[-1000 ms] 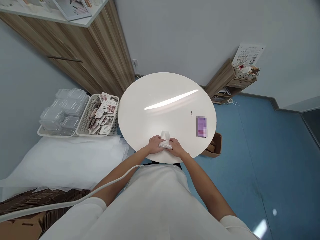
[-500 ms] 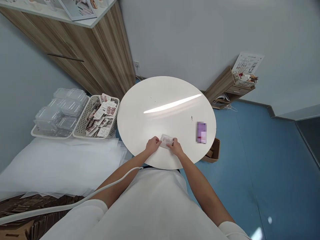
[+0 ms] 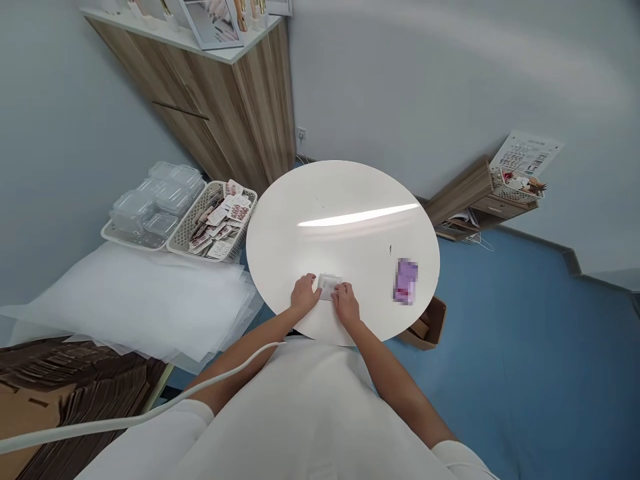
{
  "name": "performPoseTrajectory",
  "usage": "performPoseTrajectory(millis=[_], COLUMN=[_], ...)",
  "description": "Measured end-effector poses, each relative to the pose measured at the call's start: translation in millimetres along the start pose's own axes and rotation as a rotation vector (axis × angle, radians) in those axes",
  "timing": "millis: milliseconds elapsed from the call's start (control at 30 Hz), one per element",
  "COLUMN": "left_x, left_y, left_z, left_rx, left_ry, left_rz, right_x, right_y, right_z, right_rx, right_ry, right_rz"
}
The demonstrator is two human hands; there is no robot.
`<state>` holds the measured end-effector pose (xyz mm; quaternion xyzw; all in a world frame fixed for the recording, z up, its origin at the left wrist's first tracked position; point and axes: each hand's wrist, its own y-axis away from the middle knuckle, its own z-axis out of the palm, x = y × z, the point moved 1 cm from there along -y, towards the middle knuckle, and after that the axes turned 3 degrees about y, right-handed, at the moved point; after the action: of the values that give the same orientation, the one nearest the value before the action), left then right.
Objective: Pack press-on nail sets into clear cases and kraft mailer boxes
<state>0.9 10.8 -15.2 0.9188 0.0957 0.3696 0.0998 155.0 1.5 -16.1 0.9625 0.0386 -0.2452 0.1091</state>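
Packet re-squared since half a second ago: it was held skewed between the fingertips, and is now set straighter, apparently flat, near the near rim of the round white table [image 3: 345, 250]. View has also been swung, so the whole room is shifted.

Small translucent white packet [image 3: 327, 285] is framed between both hands; contents can't be made out. Left hand [image 3: 306, 293]: loosely open, thumb and fingers parted, thumb at the packet's left edge, nothing seen gripped. Right hand [image 3: 345, 300]: fingers bent, tips on the packet's right side; whether it's pinched or only pressed can't be told.

Risks, as judged: packet could be skidded on the glossy top if pushed from one side only, since the left is barely in contact. Thin film could be creased if pressed inward from both edges. Near rim leaves little margin if it's dragged bodyward. White cable [image 3: 150, 419] is run across the left forearm and could be snagged by a wide left reach. Purple pixelated item [image 3: 405, 281] could be knocked if the right hand is swung outward.
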Motion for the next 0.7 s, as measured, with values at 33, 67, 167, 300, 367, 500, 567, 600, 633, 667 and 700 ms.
performPoseTrajectory(millis=[33, 67, 167, 300, 367, 500, 567, 600, 633, 667, 700], left_x=[2, 4, 6, 5, 4, 2, 1, 0, -1, -2, -2], left_y=[2, 3, 5, 5, 6, 16, 21, 24, 26, 28, 29], left_z=[0.7, 1.8, 6.6, 10.6, 11.5, 11.9, 11.2, 10.7, 10.2, 9.7, 9.4], left_rx=[0.026, 0.028, -0.051, -0.073, -0.069, -0.023, -0.006, 0.002, 0.009, 0.013, 0.016], left_ry=[-0.012, -0.019, 0.004, 0.066, 0.089, 0.152, 0.229, 0.275, 0.320, 0.362, 0.398], left_rz=[0.086, 0.161, 0.207, 0.098, 0.062, -0.031, -0.098, -0.145, -0.200, -0.256, -0.310], right_x=[0, 0, 7, 18, 21, 25, 27, 28, 29, 30, 30], right_y=[2, 4, 7, 6, 7, 16, 22, 25, 26, 27, 27], right_z=[0, 0, -4, -10, -11, -12, -12, -12, -13, -13, -14], right_rx=[-0.023, -0.049, -0.125, -0.237, -0.272, -0.279, -0.279, -0.280, -0.281, -0.280, -0.278], right_ry=[0.020, 0.028, 0.000, -0.097, -0.140, -0.228, -0.296, -0.331, -0.366, -0.401, -0.435], right_rz=[-0.046, -0.077, -0.152, -0.219, -0.211, -0.161, -0.127, -0.106, -0.081, -0.053, -0.024])
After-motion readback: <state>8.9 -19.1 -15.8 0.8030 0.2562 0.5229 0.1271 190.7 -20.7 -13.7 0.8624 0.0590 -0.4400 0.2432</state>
